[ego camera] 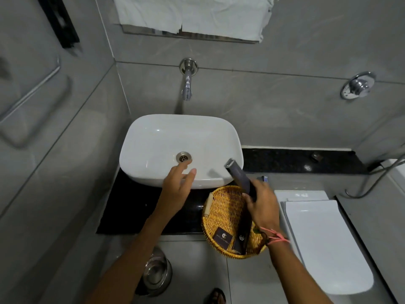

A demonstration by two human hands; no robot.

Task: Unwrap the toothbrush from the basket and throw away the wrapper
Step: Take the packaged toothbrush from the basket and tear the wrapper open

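Note:
My right hand [262,206] is shut on a long dark toothbrush wrapper [237,175], holding it tilted up over the sink's right rim, above the round woven basket [215,212]. The basket sits on the black counter and holds a small dark square packet [222,236] and a long dark packet [241,240]. My left hand [178,189] hovers open over the front edge of the white sink [153,137], fingers spread, holding nothing. Whether the brush is still inside the wrapper cannot be told.
A wall tap [187,84] hangs over the sink. A white toilet with its lid down [324,242] stands at the right. A steel pedal bin [155,273] sits on the floor below the black counter [122,211]. A towel rail is on the left wall.

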